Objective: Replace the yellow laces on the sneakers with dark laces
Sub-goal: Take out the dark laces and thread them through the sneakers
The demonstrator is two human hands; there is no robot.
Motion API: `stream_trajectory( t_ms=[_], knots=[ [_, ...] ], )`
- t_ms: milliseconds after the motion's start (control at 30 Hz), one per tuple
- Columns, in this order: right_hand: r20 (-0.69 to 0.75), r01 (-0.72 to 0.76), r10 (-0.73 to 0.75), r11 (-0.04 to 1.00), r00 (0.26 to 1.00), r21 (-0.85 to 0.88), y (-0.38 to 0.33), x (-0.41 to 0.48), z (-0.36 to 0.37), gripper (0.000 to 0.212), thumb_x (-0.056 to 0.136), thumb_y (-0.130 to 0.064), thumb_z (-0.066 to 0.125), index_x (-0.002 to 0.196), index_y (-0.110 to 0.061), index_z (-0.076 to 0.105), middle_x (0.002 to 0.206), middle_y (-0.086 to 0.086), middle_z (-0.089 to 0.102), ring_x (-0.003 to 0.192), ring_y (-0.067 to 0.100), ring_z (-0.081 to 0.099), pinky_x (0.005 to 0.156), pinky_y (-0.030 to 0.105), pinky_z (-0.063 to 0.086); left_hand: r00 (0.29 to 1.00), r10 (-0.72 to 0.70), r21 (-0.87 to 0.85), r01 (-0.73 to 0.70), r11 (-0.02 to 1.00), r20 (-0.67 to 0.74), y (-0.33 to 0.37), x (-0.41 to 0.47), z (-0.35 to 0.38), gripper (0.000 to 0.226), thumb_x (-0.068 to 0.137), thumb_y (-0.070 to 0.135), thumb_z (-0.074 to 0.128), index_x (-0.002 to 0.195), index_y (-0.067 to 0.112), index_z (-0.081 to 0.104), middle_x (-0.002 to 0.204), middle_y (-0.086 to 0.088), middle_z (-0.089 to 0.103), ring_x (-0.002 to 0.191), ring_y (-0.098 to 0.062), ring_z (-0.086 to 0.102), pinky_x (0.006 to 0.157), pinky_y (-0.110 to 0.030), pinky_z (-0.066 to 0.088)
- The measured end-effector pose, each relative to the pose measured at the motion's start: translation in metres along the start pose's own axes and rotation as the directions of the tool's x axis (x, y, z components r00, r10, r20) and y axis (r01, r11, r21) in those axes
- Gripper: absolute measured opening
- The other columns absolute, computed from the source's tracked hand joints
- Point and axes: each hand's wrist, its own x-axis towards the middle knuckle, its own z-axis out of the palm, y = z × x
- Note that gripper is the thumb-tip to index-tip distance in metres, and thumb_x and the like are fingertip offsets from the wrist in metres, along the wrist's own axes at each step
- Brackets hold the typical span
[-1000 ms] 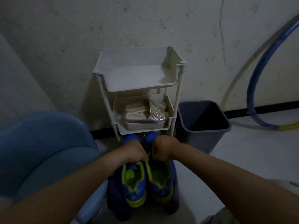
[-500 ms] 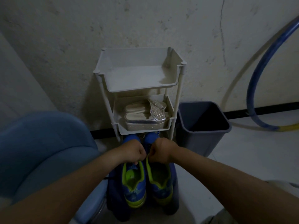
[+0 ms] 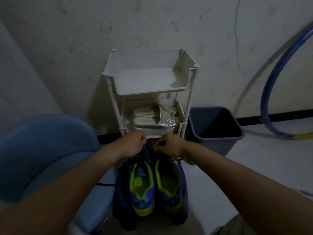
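Two blue sneakers with yellow-green lining stand side by side, heels toward me: the left sneaker [image 3: 142, 189] and the right sneaker [image 3: 170, 185]. They rest on a dark blue cloth [image 3: 121, 197]. Dark laces [image 3: 138, 156] show on the left sneaker's front, and a dark lace end [image 3: 105, 184] trails off to the left. My left hand [image 3: 133, 144] and my right hand [image 3: 169, 145] are both curled over the toe end, fingers pinching the dark lace. The sneakers' toes are hidden by my hands.
A white three-tier rack [image 3: 192, 92] stands against the wall just beyond my hands; silver sandals [image 3: 154, 122] lie on its middle shelf. A grey bin [image 3: 215, 141] is at its right, a blue chair [image 3: 42, 155] at my left. A blue hoop [image 3: 271, 92] leans on the wall.
Both hands have moved slightly away from me toward the sneakers' toes and now sit just under the rack's middle shelf. More of the sneakers' openings shows.
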Motion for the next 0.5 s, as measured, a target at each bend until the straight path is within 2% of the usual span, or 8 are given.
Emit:
stream_trajectory(
  t_ms=[100,200,267,367,433,500],
  knots=[
    [0.034,0.032,-0.036,0.994,0.999,0.104,-0.006,0.003,-0.001,0.022,0.092,-0.027,0.065,0.110,-0.018,0.072,0.101,-0.006,0.070,0.089,0.004,0.061,0.083,0.020,0.045,0.994,-0.003,-0.108,-0.009,0.994,-0.113,0.003,-0.005,-0.004,0.017,0.100,0.016,0.045,0.085,0.014,0.053,0.082,0.001,0.056,0.074,-0.013,0.051,0.063,-0.025,0.038],
    [0.013,0.057,-0.058,0.993,0.998,0.100,-0.011,0.006,0.000,0.015,0.089,-0.027,0.069,0.096,-0.014,0.073,0.081,-0.008,0.065,0.070,0.000,0.056,0.074,0.023,0.046,0.984,-0.032,-0.226,-0.008,0.974,-0.173,0.008,-0.009,0.001,0.019,0.100,0.020,0.046,0.082,0.020,0.051,0.081,0.004,0.058,0.075,-0.014,0.054,0.067,-0.030,0.043],
    [-0.002,0.059,-0.059,0.996,0.998,0.066,-0.012,0.010,0.000,0.011,0.088,-0.028,0.071,0.085,-0.018,0.071,0.073,-0.009,0.062,0.063,-0.001,0.053,0.069,0.021,0.045,0.984,-0.081,-0.343,0.022,0.939,-0.160,0.011,-0.009,0.004,0.021,0.100,0.021,0.047,0.080,0.024,0.052,0.081,0.002,0.061,0.072,-0.015,0.057,0.067,-0.031,0.047],
    [-0.048,0.066,-0.059,0.986,0.997,0.150,-0.014,0.012,-0.001,0.013,0.086,-0.023,0.074,0.075,-0.018,0.070,0.065,-0.010,0.060,0.055,-0.005,0.052,0.060,0.015,0.043,0.983,-0.182,-0.457,0.156,0.875,-0.013,0.012,-0.008,0.006,0.021,0.098,0.010,0.047,0.085,0.024,0.055,0.073,-0.002,0.062,0.059,-0.011,0.056,0.052,-0.023,0.040],
    [-0.123,0.093,-0.065,0.966,0.990,0.240,-0.017,0.013,-0.005,0.014,0.085,-0.019,0.074,0.076,-0.010,0.072,0.056,-0.012,0.058,0.048,-0.006,0.050,0.057,0.014,0.042,0.977,-0.164,-0.408,0.205,0.890,0.134,0.011,-0.011,0.010,0.021,0.096,0.006,0.048,0.088,0.023,0.058,0.071,-0.003,0.061,0.060,-0.011,0.056,0.049,-0.022,0.039],
    [-0.182,0.149,-0.093,0.934,0.979,0.323,-0.020,0.014,-0.008,0.021,0.087,-0.015,0.073,0.068,-0.007,0.068,0.051,-0.011,0.055,0.045,-0.004,0.048,0.054,0.014,0.041,0.963,-0.108,-0.348,0.193,0.917,0.248,0.010,-0.015,0.014,0.010,0.096,0.013,0.055,0.097,0.017,0.064,0.075,0.000,0.063,0.063,-0.009,0.059,0.048,-0.019,0.040]
  ],
)
